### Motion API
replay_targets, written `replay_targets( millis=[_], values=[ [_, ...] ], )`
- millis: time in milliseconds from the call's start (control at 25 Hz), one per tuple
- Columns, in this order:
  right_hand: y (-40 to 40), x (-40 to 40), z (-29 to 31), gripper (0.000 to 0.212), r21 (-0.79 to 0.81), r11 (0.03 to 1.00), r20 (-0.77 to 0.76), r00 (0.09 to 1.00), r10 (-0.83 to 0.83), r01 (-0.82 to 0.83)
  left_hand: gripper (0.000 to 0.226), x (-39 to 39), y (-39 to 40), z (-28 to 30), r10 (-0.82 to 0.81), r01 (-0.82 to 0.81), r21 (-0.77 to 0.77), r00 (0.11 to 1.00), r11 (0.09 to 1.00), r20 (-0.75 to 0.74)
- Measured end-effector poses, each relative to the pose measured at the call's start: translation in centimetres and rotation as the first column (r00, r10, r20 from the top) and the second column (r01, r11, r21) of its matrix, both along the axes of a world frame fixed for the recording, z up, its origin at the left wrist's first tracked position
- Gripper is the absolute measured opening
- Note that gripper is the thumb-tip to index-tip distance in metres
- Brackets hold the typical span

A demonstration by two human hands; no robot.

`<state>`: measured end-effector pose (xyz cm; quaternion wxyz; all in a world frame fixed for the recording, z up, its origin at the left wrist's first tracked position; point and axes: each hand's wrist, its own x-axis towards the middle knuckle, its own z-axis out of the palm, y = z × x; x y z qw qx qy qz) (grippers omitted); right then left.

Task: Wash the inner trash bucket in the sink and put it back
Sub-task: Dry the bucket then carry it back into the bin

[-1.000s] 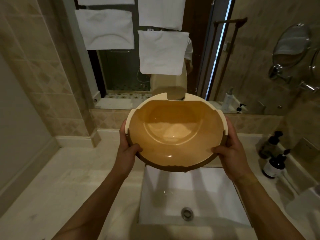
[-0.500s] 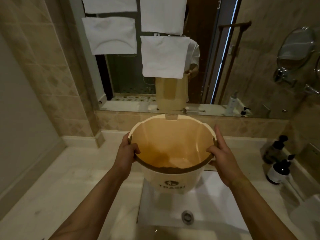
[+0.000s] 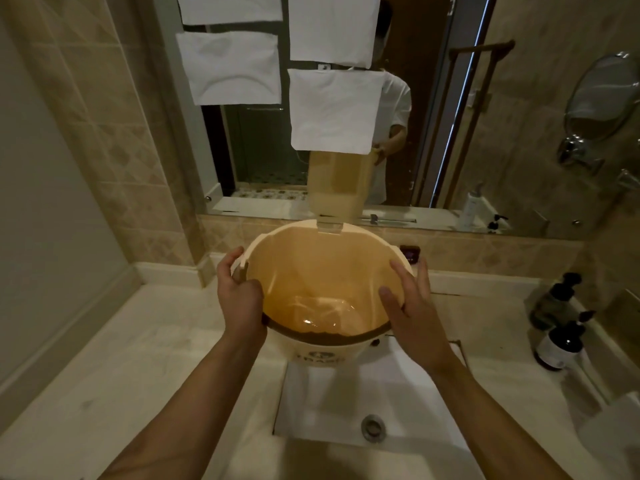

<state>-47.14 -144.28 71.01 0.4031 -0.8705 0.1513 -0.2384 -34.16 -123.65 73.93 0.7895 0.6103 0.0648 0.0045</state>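
While left hand (image 3: 239,299) grips bucket (image 3: 311,271), right hand (image 3: 412,306) touches its rim

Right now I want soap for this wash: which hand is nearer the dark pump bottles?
Right. The right hand rests open on the bucket's right side, toward the pump bottles; the left hand grips the far, left rim.

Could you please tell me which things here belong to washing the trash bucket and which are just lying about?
In the job:
trash bucket, a little water inside
sink
left hand, gripping the rim
right hand, fingers straight at the rim

Lying about:
two dark pump bottles
white cloths on the mirror
round wall mirror
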Motion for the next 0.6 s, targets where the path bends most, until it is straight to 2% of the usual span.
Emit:
replay_targets(
  millis=[80, 120, 200, 280, 440, 520, 600],
  values=[
    [1.3, 0.0, 0.3, 0.052, -0.344, 0.938, 0.014, 0.999, -0.047, 0.049, 0.075, -0.7, -0.5, 1.1, 0.072, -0.073, 0.032, 0.997, 0.997, 0.031],
    [2.8, -0.1, 0.7, 0.053, -0.499, 0.866, 0.024, 1.000, 0.011, 0.003, 0.074, -1.1, -1.0, 1.6, 0.105, -0.106, 0.050, 0.994, 0.993, 0.031],
    [6.1, 0.4, 0.5, 0.056, -0.673, 0.725, -0.046, 0.986, 0.157, -0.147, 0.072, -1.9, -1.9, 2.2, 0.146, -0.150, 0.066, 0.988, 0.987, 0.053],
    [8.9, 1.4, 0.4, 0.050, -0.729, 0.659, -0.067, 0.978, 0.198, -0.184, 0.074, -2.9, -2.5, 2.5, 0.176, -0.181, 0.071, 0.982, 0.981, 0.074],
    [11.2, 3.3, 0.8, 0.029, -0.723, 0.682, 0.061, 0.972, 0.226, -0.113, 0.076, -4.9, -1.8, 2.4, 0.224, -0.237, 0.109, 0.967, 0.965, 0.122],
    [11.6, 3.4, 0.9, 0.021, -0.737, 0.671, 0.099, 0.971, 0.219, -0.076, 0.077, -5.0, -1.2, 2.1, 0.198, -0.210, 0.092, 0.972, 0.973, 0.130],
    [11.7, 3.3, 0.8, 0.016, -0.704, 0.707, 0.154, 0.957, 0.245, -0.067, 0.076, -5.0, -0.7, 2.3, 0.139, -0.158, 0.114, 0.977, 0.981, 0.163]
  ],
)
